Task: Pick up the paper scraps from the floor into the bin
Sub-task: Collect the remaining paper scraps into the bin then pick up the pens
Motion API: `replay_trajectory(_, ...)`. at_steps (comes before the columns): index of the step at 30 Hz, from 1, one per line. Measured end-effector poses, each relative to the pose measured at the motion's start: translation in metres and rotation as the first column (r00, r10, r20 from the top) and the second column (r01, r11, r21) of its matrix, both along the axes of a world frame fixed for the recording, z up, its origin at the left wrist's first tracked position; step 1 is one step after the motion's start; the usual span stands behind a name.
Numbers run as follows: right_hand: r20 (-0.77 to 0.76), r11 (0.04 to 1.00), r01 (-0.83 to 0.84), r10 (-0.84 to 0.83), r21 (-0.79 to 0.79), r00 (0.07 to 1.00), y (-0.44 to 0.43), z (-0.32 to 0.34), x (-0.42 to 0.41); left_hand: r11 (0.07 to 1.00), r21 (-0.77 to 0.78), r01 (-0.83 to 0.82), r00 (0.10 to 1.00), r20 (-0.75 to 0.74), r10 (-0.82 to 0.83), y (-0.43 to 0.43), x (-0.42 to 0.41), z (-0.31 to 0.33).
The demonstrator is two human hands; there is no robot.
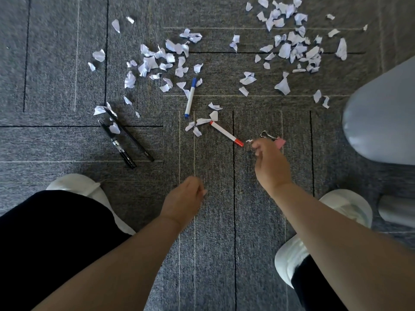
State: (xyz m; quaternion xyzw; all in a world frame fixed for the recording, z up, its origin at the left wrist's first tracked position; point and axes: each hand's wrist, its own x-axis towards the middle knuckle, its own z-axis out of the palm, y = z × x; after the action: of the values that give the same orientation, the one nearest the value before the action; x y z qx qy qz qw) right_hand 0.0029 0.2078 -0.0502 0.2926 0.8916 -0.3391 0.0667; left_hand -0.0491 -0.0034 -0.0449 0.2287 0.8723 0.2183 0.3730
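1. I see a red marker [226, 134], a blue marker [190, 97], two black pens [116, 143] and a pink clip [280, 142] lying among the paper scraps [292, 48].
2. The floor is grey carpet tiles [213, 221], with a grey rounded object [381, 113] at the right.
3. The scraps lie ahead in two loose clusters, pointing every way. One small scrap [249, 140] sits at my right hand's [271, 167] curled fingertips; I cannot tell if it is pinched. My left hand [183, 199] is curled, and I cannot tell if it holds anything.

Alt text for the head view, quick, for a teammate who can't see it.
A person's right hand reaches down to a small paper scrap beside the red marker on grey carpet. The left hand hovers loosely curled; many scraps, a blue marker and two black pens lie beyond.
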Motion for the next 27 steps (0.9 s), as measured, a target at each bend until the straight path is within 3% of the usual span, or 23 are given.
replay_trajectory(4, 0.014, 0.998, 0.034, -0.035, 0.061, 0.999, 0.004, -0.001, 0.000, 0.952, 0.139, -0.271, 0.963, 0.045, 0.267, 0.039, -0.018, 0.006)
replay_trajectory(7, 0.062, 0.996, 0.008, -0.014, 0.092, 0.998, 0.006, -0.003, -0.001, 0.912, 0.193, -0.362, 0.930, 0.138, 0.340, 0.056, -0.033, 0.012)
replay_trajectory(13, 0.174, 0.990, 0.067, -0.088, 0.121, 0.981, 0.010, -0.003, -0.004, 0.886, 0.228, -0.403, 0.912, 0.184, 0.367, 0.055, -0.038, 0.011)
replay_trajectory(22, 0.258, 0.976, -0.103, 0.052, 0.190, 0.965, 0.012, -0.004, -0.003, 0.884, 0.143, -0.444, 0.864, 0.327, 0.382, 0.057, -0.040, 0.009)
replay_trajectory(27, 0.168, 0.999, -0.027, 0.022, 0.030, 0.985, 0.010, 0.001, -0.015, 0.907, 0.134, -0.400, 0.898, 0.257, 0.358, 0.059, -0.057, 0.009)
